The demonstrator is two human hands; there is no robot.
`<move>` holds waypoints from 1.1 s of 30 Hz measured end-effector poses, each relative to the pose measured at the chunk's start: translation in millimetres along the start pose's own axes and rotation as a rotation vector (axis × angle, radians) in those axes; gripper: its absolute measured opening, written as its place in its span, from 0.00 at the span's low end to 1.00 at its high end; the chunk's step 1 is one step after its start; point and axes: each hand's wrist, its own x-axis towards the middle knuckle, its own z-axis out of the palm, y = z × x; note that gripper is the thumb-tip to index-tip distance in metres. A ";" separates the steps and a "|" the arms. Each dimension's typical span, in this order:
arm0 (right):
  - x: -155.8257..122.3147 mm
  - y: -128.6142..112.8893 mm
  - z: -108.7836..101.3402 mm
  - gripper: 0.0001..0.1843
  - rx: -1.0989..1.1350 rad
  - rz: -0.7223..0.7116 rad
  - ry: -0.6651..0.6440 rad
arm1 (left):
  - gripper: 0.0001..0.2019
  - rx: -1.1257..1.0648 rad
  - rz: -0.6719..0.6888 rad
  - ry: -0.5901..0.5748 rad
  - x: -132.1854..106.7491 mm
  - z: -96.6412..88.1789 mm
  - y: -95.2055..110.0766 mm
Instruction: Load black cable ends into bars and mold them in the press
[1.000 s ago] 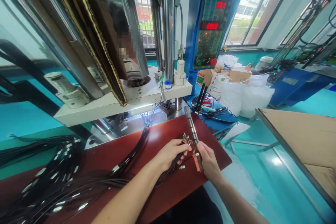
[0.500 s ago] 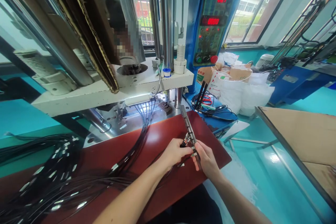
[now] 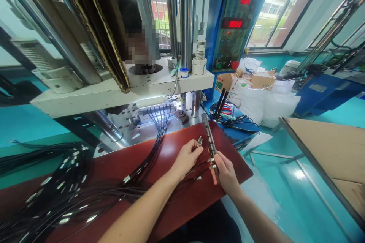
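Cable end with a metal connector [image 3: 199, 141] sits pinched in our left hand [image 3: 186, 156], fingers closed on it just left of the long metal fixture bar [image 3: 210, 145], which our right hand [image 3: 225, 171] grips at its near end over the red worktop [image 3: 171, 152]. We judge the step is seating that connector into a free slot on the bar, beside two already clipped in; keep the bar steady, line the tip square with the slot, and let the black cables [image 3: 154, 148] trail slack toward the press [image 3: 148, 83].
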 end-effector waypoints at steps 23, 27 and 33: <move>1.3 7.4 -7.0 0.30 0.054 0.055 -0.018 | 0.06 -0.058 -0.116 -0.033 1.8 7.9 -3.4; 2.5 8.4 -7.6 0.30 0.041 0.059 -0.048 | 0.05 -0.106 -0.147 -0.065 1.9 7.8 -5.9; 2.8 7.6 -3.5 0.29 -0.150 -0.005 -0.057 | 0.07 -0.019 -0.014 -0.044 0.0 5.6 -8.2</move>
